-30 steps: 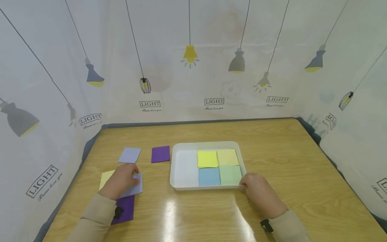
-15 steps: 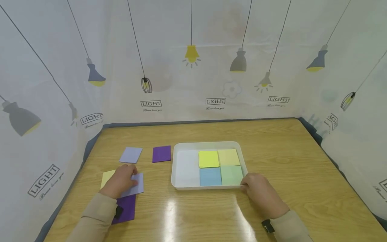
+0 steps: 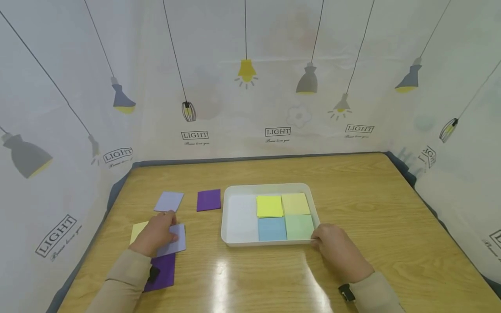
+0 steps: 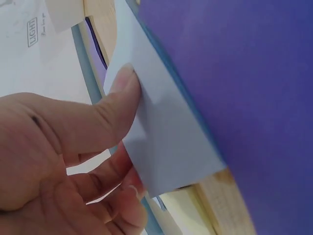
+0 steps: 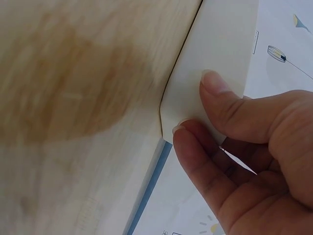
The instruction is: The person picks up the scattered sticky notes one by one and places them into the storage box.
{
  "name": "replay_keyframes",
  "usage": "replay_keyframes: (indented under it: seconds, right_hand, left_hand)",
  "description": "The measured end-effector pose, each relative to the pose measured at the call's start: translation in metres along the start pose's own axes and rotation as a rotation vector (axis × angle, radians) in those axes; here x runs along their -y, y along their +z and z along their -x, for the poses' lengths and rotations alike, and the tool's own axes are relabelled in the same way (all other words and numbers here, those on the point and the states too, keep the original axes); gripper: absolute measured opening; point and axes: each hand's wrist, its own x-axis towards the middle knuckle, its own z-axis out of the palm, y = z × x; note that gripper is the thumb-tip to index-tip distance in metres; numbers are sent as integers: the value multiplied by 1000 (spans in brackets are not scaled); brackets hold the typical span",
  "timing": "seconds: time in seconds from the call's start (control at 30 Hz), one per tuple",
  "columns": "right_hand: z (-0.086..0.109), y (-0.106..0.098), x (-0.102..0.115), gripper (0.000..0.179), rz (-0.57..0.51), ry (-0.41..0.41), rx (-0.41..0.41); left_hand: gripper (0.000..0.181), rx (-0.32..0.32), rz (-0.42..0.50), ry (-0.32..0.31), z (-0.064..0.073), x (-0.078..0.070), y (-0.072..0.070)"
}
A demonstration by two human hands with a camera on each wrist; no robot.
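At the left of the table my left hand (image 3: 154, 234) pinches a lavender sticky-note pad (image 3: 178, 240). In the left wrist view, the thumb lies on the flat face of the pad (image 4: 168, 142), and the other fingers curl at its edge. A dark purple pad (image 3: 166, 269) lies nearer to me, and a pale yellow pad (image 3: 138, 228) is partly hidden behind the hand. My right hand (image 3: 340, 252) grips the near right corner of a white tray (image 3: 266, 188); thumb and fingers close on the tray wall (image 5: 220, 39) in the right wrist view.
Bright yellow (image 3: 270, 205), pale yellow (image 3: 295, 203), blue (image 3: 272, 229) and green (image 3: 299, 227) sticky notes fill the tray's right part. Left of the tray lie another purple pad (image 3: 208, 200) and another lavender pad (image 3: 169, 201). A printed curtain (image 3: 223, 87) surrounds the wooden table (image 3: 352, 187).
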Motion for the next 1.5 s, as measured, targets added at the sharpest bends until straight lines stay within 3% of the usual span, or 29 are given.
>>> replay_keyframes:
  seconds: [0.33, 0.67, 0.97, 1.33, 1.5]
  right_hand:
    - [0, 0, 0, 8, -11, 5, -1]
    - [1, 1, -2, 7, -6, -3, -4]
    - [0, 3, -3, 6, -21, 19, 8]
    - [0, 3, 0, 9, 1, 20, 4]
    - [1, 3, -1, 10, -10, 27, 4]
  left_hand:
    - [3, -68, -32, 46, 4, -4, -6]
    - [11, -85, -73, 78, -1, -5, -13]
    - [12, -103, -78, 95, -2, -11, -37]
    - [13, -84, -112, 121, -2, -33, -45]
    - [14, -111, -124, 183, -5, -54, -48]
